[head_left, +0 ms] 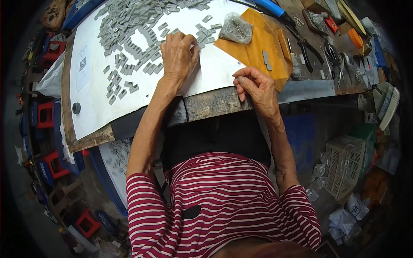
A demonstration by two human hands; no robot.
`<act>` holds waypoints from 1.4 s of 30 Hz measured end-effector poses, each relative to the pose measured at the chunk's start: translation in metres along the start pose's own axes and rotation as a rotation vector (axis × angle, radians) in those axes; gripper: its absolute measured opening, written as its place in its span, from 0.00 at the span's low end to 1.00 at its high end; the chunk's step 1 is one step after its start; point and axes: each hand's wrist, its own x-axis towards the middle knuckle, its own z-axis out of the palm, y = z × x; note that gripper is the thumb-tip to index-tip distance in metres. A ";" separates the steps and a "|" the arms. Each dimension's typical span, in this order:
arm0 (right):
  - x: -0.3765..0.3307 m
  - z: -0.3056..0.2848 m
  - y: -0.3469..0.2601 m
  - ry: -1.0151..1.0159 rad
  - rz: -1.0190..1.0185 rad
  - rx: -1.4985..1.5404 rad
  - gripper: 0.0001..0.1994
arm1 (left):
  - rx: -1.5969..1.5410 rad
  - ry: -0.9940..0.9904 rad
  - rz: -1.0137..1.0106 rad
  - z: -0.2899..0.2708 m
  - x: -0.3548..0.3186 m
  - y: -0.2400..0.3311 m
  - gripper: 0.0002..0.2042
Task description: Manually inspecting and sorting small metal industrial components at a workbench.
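Observation:
Many small grey rectangular pieces (129,26), each with a dark slot or hole, are heaped at the far left on a white sheet (215,73). Nearer, others lie loosely in rows. My left hand (177,56) is over these rows, fingers curled down and closed; its fingertips and anything in them are hidden. At the table's front edge, my right hand (258,88) has its thumb and fingers pinched together, and whatever they may hold is too small to make out. Beyond it, a clear plastic bag (235,28) of tiny metal parts rests on a brown-yellow paper envelope (254,45).
A short stack of grey pieces (266,60) lies on the envelope. Pliers (310,53), a blue-handled tool (271,7) and an orange-lidded container (353,39) occupy the right side. A small dark ring (76,108) sits near the left edge. Red stools (45,115) stand below left.

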 end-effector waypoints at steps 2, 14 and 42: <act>-0.001 0.000 -0.001 0.009 0.000 0.002 0.07 | -0.035 -0.011 -0.013 0.002 -0.001 0.000 0.05; 0.001 -0.033 -0.023 0.179 -0.128 -0.141 0.07 | -0.120 0.008 0.059 0.004 -0.006 -0.001 0.07; 0.066 -0.095 -0.016 -0.031 -0.684 -1.273 0.04 | -0.847 -0.174 -0.311 -0.026 -0.041 0.040 0.08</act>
